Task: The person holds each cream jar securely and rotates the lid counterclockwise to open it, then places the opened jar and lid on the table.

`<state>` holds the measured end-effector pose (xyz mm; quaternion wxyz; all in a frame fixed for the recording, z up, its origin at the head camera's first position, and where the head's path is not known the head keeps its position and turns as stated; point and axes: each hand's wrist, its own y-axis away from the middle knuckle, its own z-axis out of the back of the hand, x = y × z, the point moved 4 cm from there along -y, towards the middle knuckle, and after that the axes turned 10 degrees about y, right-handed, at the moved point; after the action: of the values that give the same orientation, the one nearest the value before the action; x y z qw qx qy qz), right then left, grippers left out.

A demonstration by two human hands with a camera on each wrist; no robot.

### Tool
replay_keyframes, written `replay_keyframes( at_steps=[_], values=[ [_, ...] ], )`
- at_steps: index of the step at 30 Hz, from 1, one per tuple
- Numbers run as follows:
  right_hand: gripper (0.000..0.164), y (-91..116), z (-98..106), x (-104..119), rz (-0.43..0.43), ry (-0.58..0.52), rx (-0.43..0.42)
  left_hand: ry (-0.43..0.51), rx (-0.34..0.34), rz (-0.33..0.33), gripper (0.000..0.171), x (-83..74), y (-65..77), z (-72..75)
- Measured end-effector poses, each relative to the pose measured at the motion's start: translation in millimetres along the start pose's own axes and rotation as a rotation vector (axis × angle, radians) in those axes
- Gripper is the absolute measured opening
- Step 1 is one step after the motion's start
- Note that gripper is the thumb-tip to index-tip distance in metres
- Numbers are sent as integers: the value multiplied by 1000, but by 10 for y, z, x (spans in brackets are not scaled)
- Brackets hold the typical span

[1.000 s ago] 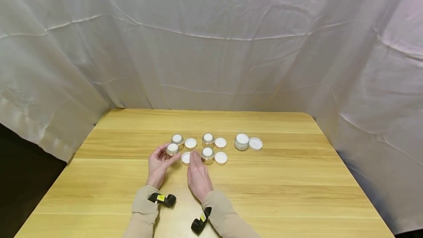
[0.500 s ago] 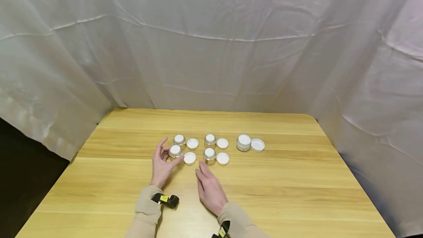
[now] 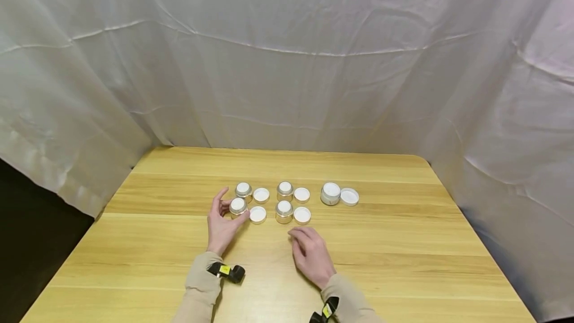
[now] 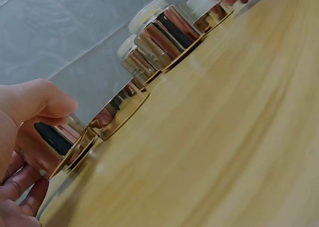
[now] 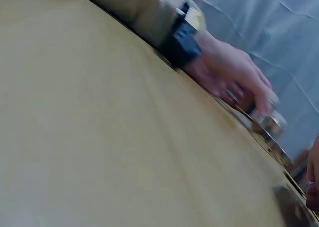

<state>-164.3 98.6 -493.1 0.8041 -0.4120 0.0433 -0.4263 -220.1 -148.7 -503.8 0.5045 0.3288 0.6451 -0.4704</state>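
Observation:
Thumb and fingers of my left hand (image 3: 221,227) grip a small shiny gold jar (image 3: 238,208) with a white top, at the front left of the group. In the left wrist view the thumb lies across the gold jar's side (image 4: 37,145), fingers behind it. Just right of that jar lies a round lid (image 3: 257,215), its white inside facing up. My right hand (image 3: 313,257) hovers near the table in front of the jars, fingers loosely bent, holding nothing. Nearest to it are another front gold jar (image 3: 284,213) and its white-lined lid (image 3: 302,216).
Behind stand two more gold jars, a left one (image 3: 243,192) and a middle one (image 3: 284,191), each with a lid beside it. Farther right is a wider pale jar (image 3: 330,194) next to its lid (image 3: 350,197). A wooden table (image 3: 403,243) carries everything; grey curtains (image 3: 287,88) surround it.
My right hand has withdrawn from the front left lid, moving right and toward me, its fingers now more bent. My left hand keeps its grip on the front left jar.

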Motion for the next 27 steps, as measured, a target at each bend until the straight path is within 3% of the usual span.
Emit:
replay_keyframes(
  at_steps=[6,14,27],
  values=[
    [23,8,76,-184,-35,41,-58,-50,-1,2,88,9,-8,1],
    [23,0,109,-230,-48,49,-78,-61,23,20,88,-33,1,-8],
    [18,-23,252,-603,-203,136,-140,-109,54,19,87,14,4,-24]
  ],
)
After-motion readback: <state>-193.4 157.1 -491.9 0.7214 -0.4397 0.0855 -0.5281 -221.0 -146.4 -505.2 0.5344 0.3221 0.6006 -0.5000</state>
